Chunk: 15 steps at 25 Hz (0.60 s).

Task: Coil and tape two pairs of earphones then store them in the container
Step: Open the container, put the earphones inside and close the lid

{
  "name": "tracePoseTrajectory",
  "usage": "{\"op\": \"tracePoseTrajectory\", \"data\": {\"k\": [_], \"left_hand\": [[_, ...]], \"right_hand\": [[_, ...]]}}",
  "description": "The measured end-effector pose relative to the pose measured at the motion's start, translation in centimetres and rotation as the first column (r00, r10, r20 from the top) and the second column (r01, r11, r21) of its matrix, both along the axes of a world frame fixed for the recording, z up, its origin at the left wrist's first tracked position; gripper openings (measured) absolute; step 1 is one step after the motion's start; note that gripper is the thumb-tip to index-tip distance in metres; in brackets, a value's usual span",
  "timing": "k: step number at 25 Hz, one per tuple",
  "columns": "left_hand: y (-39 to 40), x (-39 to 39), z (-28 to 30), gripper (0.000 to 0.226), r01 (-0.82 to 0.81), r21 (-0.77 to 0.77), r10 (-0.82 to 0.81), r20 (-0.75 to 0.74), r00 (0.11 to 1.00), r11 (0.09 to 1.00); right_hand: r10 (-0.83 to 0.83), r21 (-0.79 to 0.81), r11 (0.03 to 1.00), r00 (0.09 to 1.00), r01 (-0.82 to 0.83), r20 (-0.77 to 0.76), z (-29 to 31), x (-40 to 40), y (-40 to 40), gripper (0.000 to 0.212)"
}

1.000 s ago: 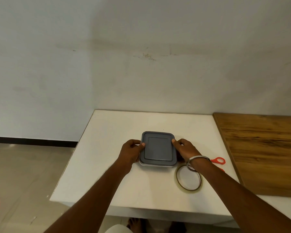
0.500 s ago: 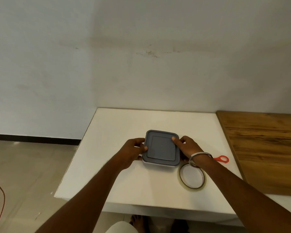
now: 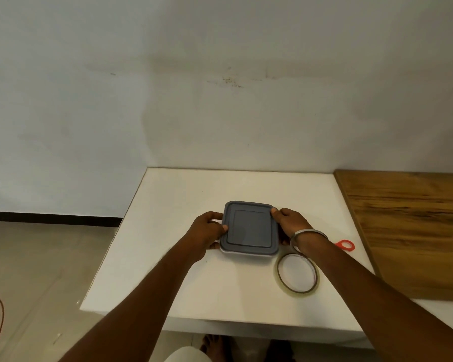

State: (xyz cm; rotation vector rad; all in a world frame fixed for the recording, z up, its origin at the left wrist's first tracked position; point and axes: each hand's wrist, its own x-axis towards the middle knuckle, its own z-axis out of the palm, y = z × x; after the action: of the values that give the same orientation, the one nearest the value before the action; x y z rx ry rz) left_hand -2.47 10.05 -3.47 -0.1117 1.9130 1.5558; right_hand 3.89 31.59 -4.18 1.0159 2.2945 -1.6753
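A square container (image 3: 249, 253) with a grey lid (image 3: 250, 227) lies on the white table (image 3: 194, 194), lid on. My left hand (image 3: 207, 232) grips its left edge, thumb on the lid rim. At the right edge my right hand (image 3: 289, 222) holds it, thumb on the far right corner, a metal bangle on the wrist. No earphones show; the container's inside is hidden by the lid.
A roll of clear tape (image 3: 297, 276) lies flat just right of the container's near corner. Red scissor handles (image 3: 345, 245) poke out behind my right wrist. A wooden board (image 3: 413, 231) covers the table's right side. A wall stands behind the table.
Both hands have stayed on the container's sides. The container has turned slightly on the table, and my left fingers have shifted along its left edge.
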Motion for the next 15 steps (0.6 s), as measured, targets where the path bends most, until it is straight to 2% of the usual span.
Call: {"op": "tracePoseTrajectory", "data": {"k": [4, 8, 11, 15], "left_hand": [[1.1, 0.0, -0.5, 0.03, -0.121, 0.054, 0.123, -0.029, 0.992, 0.991], [3.9, -0.2, -1.0, 0.035, -0.175, 0.078, 0.183, -0.103, 0.978, 0.981], [6.9, -0.7, -0.7, 0.039, -0.16, 0.083, 0.171, -0.143, 0.975, 0.984], [11.7, -0.7, -0.2, 0.044, -0.058, 0.066, 0.069, -0.17, 0.983, 0.996]], "right_hand": [[-0.038, 0.055, 0.998, 0.999, 0.04, -0.039, -0.8, 0.2, 0.7, 0.043], [-0.073, 0.03, 0.996, 0.985, 0.078, -0.154, -0.4, 0.9, 2.8, 0.023], [-0.131, 0.051, 0.988, 0.966, 0.146, -0.223, 0.2, 0.7, 5.3, 0.026], [-0.199, 0.11, 0.967, 0.95, 0.23, -0.242, 0.5, 0.0, 9.6, 0.031]]}}
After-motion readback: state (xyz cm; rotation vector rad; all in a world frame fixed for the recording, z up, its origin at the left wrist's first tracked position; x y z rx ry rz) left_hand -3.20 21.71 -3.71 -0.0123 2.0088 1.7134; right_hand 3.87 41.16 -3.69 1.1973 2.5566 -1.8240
